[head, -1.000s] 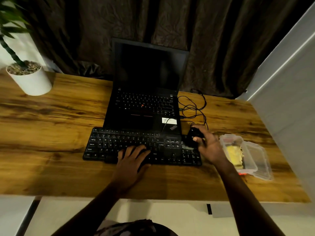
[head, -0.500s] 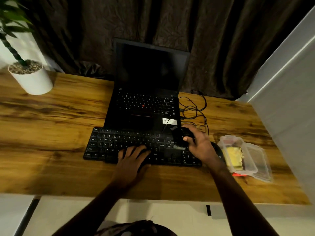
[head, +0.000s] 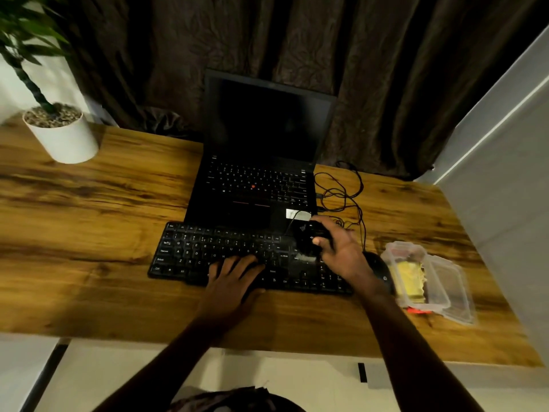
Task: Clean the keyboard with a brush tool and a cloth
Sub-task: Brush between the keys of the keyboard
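Keyboard (head: 208,251) mid-table (head: 89,233), before laptop (head: 261,129); left hand (head: 234,278) flat on lower keys, fingers spread, steadying; right hand (head: 341,251) curled round dark brush (head: 309,237), over right-hand keys; brushing step, apparently; next: short strokes along rows, then likely cloth (head: 410,278) from box (head: 448,283).

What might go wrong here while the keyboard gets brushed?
The right hand holds the brush close to the loose cables beside the laptop, so a sweep may snag one. Its wrist lies right by the mouse and could knock it. The left hand rests on the keyboard, so keys beneath it may go unbrushed.
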